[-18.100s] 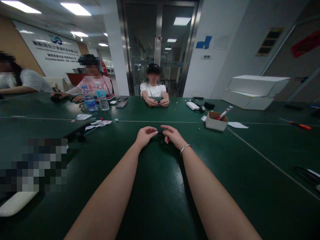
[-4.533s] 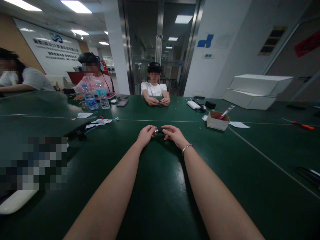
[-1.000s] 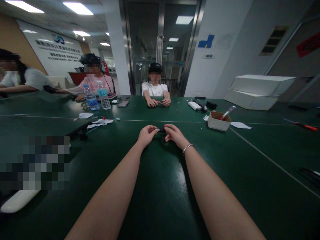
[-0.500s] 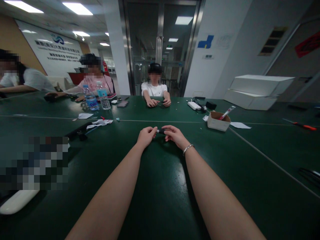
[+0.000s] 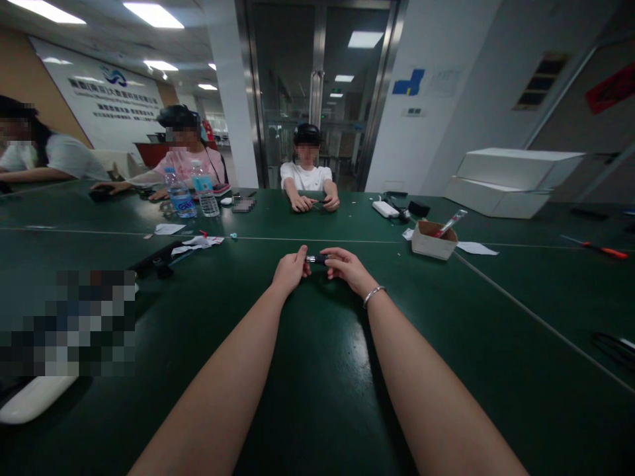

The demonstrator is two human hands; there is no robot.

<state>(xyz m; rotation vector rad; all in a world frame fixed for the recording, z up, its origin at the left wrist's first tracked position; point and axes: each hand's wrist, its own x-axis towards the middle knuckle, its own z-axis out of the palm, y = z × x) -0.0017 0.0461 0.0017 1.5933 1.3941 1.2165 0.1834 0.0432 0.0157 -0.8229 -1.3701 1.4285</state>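
A small black cylinder with a silver end (image 5: 318, 260) lies crosswise between my two hands, just above the green table (image 5: 317, 370). My right hand (image 5: 347, 270), with a silver bracelet at the wrist, pinches its black part between thumb and fingers. At the silver end is my left hand (image 5: 290, 272), its fingers curled around the tip and its thumb pointing up. The fingers hide part of both ends, and the piece is too small to name more exactly.
Ahead right stands a small cardboard box (image 5: 432, 242) holding a red-and-clear tube. A screwdriver (image 5: 602, 250) lies far right. Two water bottles (image 5: 204, 192) and paper scraps (image 5: 198, 244) are ahead left. Across the table sits a person (image 5: 306, 175); others are at the left.
My left thumb has lifted and the hand has shifted slightly, so more of the silver end shows. My right hand keeps its hold in the same place.
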